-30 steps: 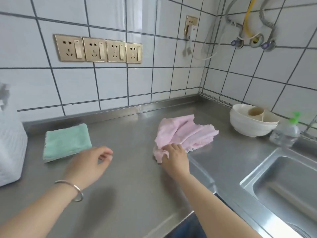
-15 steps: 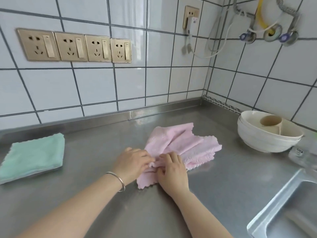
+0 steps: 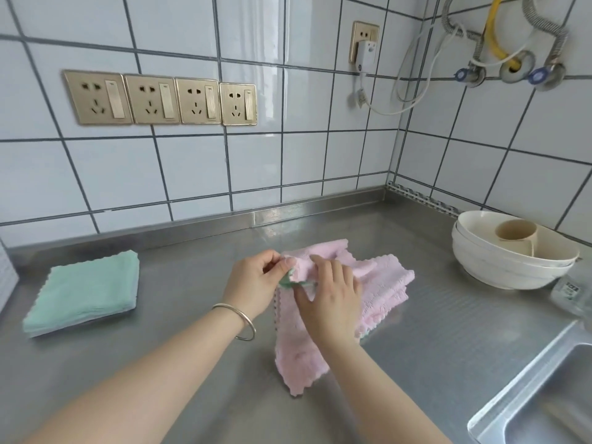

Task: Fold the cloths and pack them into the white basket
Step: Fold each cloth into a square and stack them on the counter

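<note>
**Pink cloth lifted for its fold**

The pink fleecy cloth with scalloped edges (image 3: 381, 283) lies crumpled at the middle of the steel counter (image 3: 192, 363), one flap trailing towards 6 o'clock. The left hand (image 3: 256, 278) pinches its near corner between thumb and fingers; the right hand (image 3: 330, 293) is closed on the same edge just beside it. A sliver of green shows under the pinch; I cannot tell what it is.

Risk, as I judge it: limp fleece can slip from the pinch, or the trailing flap can drag and skew the fold.

Count: one pink cloth; one folded mint-green cloth (image 3: 85, 291) at 9 o'clock. The white basket is not clearly in view.
</note>
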The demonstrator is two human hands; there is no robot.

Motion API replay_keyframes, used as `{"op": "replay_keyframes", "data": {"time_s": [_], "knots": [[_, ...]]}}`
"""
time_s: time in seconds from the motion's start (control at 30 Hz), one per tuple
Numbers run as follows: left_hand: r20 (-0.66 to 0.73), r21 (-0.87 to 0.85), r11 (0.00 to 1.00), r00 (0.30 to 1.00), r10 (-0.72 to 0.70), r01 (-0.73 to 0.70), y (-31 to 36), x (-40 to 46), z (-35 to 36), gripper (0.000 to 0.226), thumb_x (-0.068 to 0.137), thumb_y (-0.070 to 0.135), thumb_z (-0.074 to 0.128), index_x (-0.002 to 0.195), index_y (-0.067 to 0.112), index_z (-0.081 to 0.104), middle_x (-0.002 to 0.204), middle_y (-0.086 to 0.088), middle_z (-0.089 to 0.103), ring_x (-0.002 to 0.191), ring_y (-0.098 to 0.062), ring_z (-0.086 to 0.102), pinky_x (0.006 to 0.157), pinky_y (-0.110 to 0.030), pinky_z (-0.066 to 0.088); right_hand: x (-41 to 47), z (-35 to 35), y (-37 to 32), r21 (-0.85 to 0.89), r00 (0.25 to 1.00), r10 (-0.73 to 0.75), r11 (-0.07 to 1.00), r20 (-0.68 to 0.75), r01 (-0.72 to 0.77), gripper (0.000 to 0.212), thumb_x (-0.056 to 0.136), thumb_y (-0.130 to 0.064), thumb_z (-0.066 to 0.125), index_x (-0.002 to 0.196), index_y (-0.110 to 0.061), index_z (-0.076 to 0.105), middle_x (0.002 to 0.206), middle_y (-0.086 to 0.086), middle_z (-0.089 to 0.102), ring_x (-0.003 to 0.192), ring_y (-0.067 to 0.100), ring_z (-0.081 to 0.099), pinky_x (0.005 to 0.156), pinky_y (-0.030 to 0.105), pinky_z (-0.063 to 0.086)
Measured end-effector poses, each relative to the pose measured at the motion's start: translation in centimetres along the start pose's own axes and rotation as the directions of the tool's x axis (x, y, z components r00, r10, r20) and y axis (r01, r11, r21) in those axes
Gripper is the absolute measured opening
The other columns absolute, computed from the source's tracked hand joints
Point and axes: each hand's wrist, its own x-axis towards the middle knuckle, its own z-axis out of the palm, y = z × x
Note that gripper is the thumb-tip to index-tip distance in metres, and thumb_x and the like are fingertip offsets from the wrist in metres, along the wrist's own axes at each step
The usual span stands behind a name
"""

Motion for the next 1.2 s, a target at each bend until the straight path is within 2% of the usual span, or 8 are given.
{"op": "replay_keyframes", "data": {"time_s": [0.2,0.3,0.37,0.5,0.6,0.73,0.97,1.2], "knots": [[-0.132,-0.083,0.996,0.991,0.02,-0.031,2.4,-0.3,-4.1,0.035,0.087,0.032,0.058,0.053,0.027,0.049,0.044,0.012,0.048,0.046,-0.005,0.04,0.048,-0.016,0.03,1.8,-1.6,-2.5,0.199,0.99,-0.086,0.974,-0.108,0.106,0.031,0.073,-0.015,0.04,0.102,-0.023,0.046,0.083,0.0,0.063,0.083,0.022,0.049,0.083,0.032,0.033],[-0.175,-0.073,0.996,0.984,0.035,-0.049,3.1,-0.9,-6.1,0.035,0.087,0.029,0.059,0.054,0.026,0.048,0.043,0.005,0.041,0.045,-0.004,0.039,0.047,-0.016,0.03,2.3,-2.9,-4.8,0.208,0.971,-0.217,0.95,-0.105,0.234,0.027,0.08,-0.019,0.043,0.105,-0.022,0.052,0.085,0.001,0.06,0.081,0.019,0.042,0.077,0.03,0.032],[-0.179,-0.066,0.996,0.983,0.049,-0.062,3.4,-1.8,-7.3,0.034,0.087,0.03,0.06,0.054,0.027,0.049,0.044,0.006,0.039,0.046,-0.005,0.037,0.047,-0.017,0.029,2.6,-3.7,-6.6,0.264,0.952,-0.296,0.914,-0.083,0.307,0.02,0.084,-0.024,0.044,0.093,-0.018,0.061,0.083,0.0,0.06,0.078,0.019,0.043,0.07,0.03,0.032],[-0.16,-0.065,0.995,0.985,0.069,-0.08,3.5,-3.8,-9.7,0.018,0.085,0.028,0.063,0.071,0.035,0.055,0.057,0.018,0.055,0.055,0.005,0.05,0.054,-0.009,0.036,3.4,-5.8,-8.8,0.47,0.98,-0.197,0.867,0.02,0.165,0.032,0.089,-0.035,0.035,0.071,-0.014,0.052,0.069,-0.008,0.045,0.066,0.018,0.041,0.059,0.028,0.03],[-0.124,-0.002,0.986,0.979,0.163,-0.164,3.8,-5.9,-12.5,0.022,0.08,0.024,0.069,0.1,0.029,0.062,0.091,0.022,0.056,0.077,0.017,0.05,0.068,-0.001,0.038,3.2,-7.5,-11.1,0.388,0.927,-0.375,0.854,0.001,0.346,0.022,0.087,-0.032,0.046,0.071,-0.019,0.053,0.058,-0.007,0.045,0.052,0.019,0.04,0.046,0.025,0.024],[-0.256,0.115,0.979,0.948,0.191,-0.166,4.0,-7.8,-16.5,0.014,0.082,0.03,0.067,0.081,0.016,0.067,0.063,0.01,0.058,0.056,-0.002,0.047,0.056,-0.014,0.035,2.6,-8.4,-15.1,0.384,0.878,-0.476,0.822,0.054,0.422,0.032,0.083,-0.039,0.045,0.074,-0.013,0.061,0.059,0.003,0.062,0.049,0.025,0.053,0.047,0.023,0.031],[-0.44,0.086,0.992,0.89,0.123,-0.094,3.7,-10.7,-25.2,0.031,0.087,0.028,0.061,0.059,0.022,0.049,0.044,0.007,0.041,0.046,-0.006,0.036,0.046,-0.012,0.028,1.8,-8.7,-15.3,0.094,0.869,-0.346,0.937,0.353,0.335,0.016,0.091,-0.025,0.049,0.097,-0.016,0.062,0.097,0.005,0.067,0.088,0.032,0.059,0.061,0.029,0.03],[-0.557,0.118,0.993,0.829,0.051,0.019,1.8,-13.1,-32.3,0.041,0.089,0.024,0.058,0.053,0.022,0.038,0.045,0.008,0.033,0.037,-0.001,0.03,0.039,-0.009,0.024,2.6,-8.1,-16.6,0.019,0.855,-0.202,0.975,0.478,0.22,0.018,0.091,-0.02,0.046,0.09,-0.017,0.063,0.099,0.006,0.062,0.076,0.023,0.041,0.062,0.028,0.031]]}}
